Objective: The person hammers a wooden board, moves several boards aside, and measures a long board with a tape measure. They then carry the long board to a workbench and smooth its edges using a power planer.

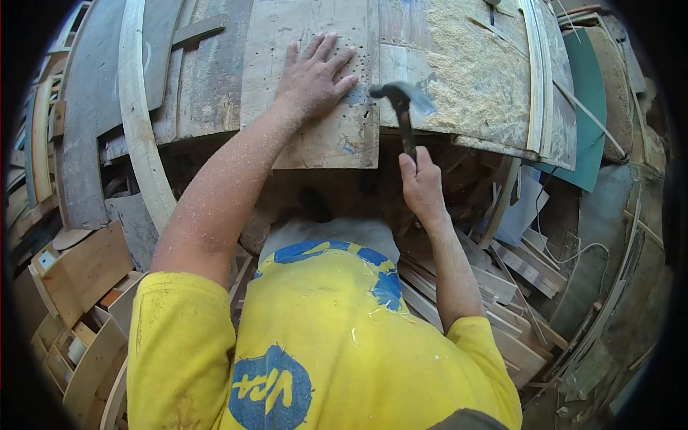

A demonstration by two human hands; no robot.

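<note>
My left hand (313, 82) lies flat with its fingers spread on a plywood board (322, 147) dotted with small dark holes. The board's near end juts past the edge of the workbench. In my right hand (423, 183) is a claw hammer (403, 115), gripped by its handle. The hammer's dark head is raised near the board's right edge, slightly blurred, apart from my left hand. No nail can be made out.
Sawdust (466, 79) covers the bench to the right, beside upright-running wooden strips (537, 79). A long curved plank (136, 107) lies at left. Scrap wood (512, 301) and wooden pieces (86, 279) pile up below. A green sheet (589, 115) stands at right.
</note>
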